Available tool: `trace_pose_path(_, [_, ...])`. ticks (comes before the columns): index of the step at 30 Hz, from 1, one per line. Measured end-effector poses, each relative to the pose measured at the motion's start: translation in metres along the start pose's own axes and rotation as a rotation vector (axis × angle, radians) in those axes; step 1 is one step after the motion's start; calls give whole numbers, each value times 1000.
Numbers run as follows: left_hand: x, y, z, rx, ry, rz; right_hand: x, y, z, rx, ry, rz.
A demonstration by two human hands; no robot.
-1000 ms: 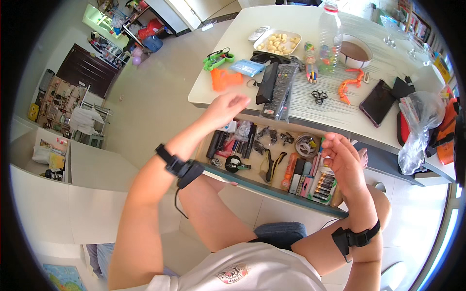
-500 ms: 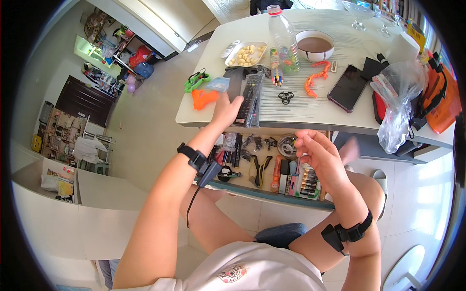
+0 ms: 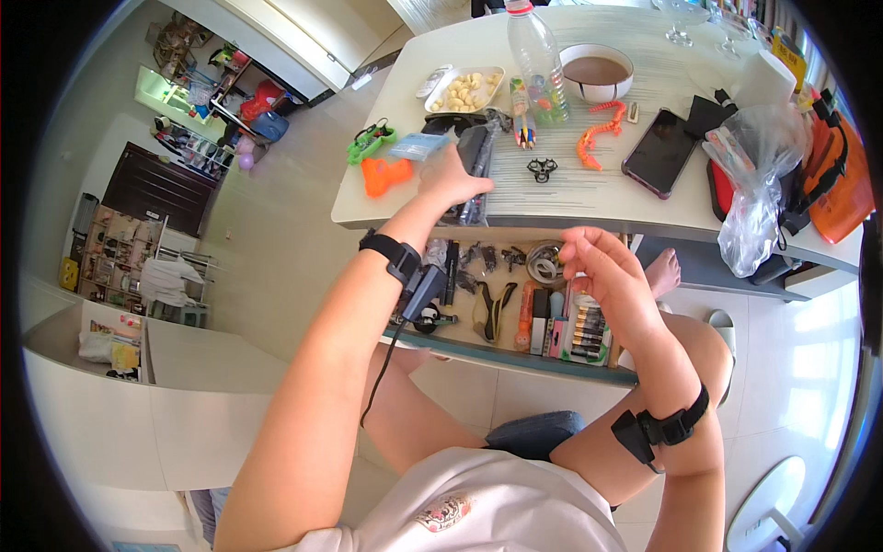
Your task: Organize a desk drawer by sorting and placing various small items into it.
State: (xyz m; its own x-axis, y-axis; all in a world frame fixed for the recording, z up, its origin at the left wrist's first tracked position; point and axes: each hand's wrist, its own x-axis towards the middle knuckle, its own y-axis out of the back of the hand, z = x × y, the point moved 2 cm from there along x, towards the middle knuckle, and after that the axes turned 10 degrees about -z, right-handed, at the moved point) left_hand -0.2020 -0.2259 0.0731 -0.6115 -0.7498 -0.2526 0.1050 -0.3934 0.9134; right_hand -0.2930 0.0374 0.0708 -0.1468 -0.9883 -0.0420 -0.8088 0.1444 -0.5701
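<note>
On the table's near edge, my left hand (image 3: 449,179) is closed around a black remote control (image 3: 475,152) in a clear plastic sleeve. Its thumb lies across the remote and its other fingers are partly hidden. A pale blue packet (image 3: 418,146) and an orange plastic piece (image 3: 386,176) lie just left of that hand. My right hand (image 3: 607,271) hovers over the right side of the open drawer (image 3: 515,361), fingers loosely bent and apart, with nothing seen in them. Close to its fingertips is a roll of tape (image 3: 545,264).
Black-and-yellow pliers (image 3: 495,311) and batteries (image 3: 589,333) lie in the drawer. On the table stand a plastic bottle (image 3: 535,55), a bowl of brown liquid (image 3: 597,74) and a tray of pale pieces (image 3: 467,90). A phone (image 3: 660,155) and orange toy dragon (image 3: 590,143) lie rightward.
My left hand has moved slightly right and farther over the remote control, which now shows less of its button face. My right hand has hardly moved.
</note>
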Motion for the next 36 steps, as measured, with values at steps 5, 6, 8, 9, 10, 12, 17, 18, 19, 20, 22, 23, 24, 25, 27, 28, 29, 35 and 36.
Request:
trace_pose_path(5, [-12, 7, -29, -355, -124, 85, 2, 4, 4, 11, 12, 22])
trace_pose_path(6, [-31, 17, -24, -478, -182, 25, 3, 4, 6, 12, 10, 24])
trace_pose_path(8, [-66, 37, -18, -512, -266, -45, 0, 0, 4, 15, 4, 25])
trace_pose_path(9, [-81, 43, -19, -504, -315, -65, -1, -3, 2, 20, 5, 20])
trace_pose_path(10, [-92, 43, -27, -468, -348, -123, -2, -5, 0, 12, 9, 20])
trace_pose_path(12, [-114, 40, -37, -385, -451, -239, -3, -9, -2, 14, 4, 5])
trace_pose_path(17, [-130, -14, -81, -408, -186, -515, 2, -8, 5, 17, 5, -5])
trace_pose_path(18, [-123, -26, -86, -364, -147, -540, 2, -6, 6, 9, 2, 4])
trace_pose_path(19, [-116, -38, -99, -312, -117, -533, 4, -5, 6, 12, -14, 24])
trace_pose_path(20, [-107, -47, -112, -313, -69, -529, 6, -5, 6, 14, -30, 43])
trace_pose_path(22, [-89, -62, -128, -249, 13, -468, 10, -2, 9, 25, -35, 49])
trace_pose_path(23, [-82, -68, -138, -248, 17, -458, 12, -3, 10, 39, -42, 51])
trace_pose_path(24, [-71, -75, -138, -232, 60, -450, 13, 0, 10, 24, -49, 75])
trace_pose_path(25, [-65, -75, -142, -211, 112, -427, 14, -2, 10, 20, -42, 58])
trace_pose_path(27, [-41, -94, -150, -71, 79, -464, 13, 3, 9, 7, -41, 84])
trace_pose_path(28, [-36, -99, -158, -55, 107, -485, 15, 1, 8, 4, -40, 82])
trace_pose_path(29, [-31, -108, -172, -41, 135, -506, 16, -1, 6, 1, -39, 81])
trace_pose_path(35, [-20, -148, -237, 128, 53, -521, 23, -7, 1, 34, -1, 24])
trace_pose_path(36, [-19, -151, -230, 141, 34, -566, 22, -3, 3, 39, 4, 29])
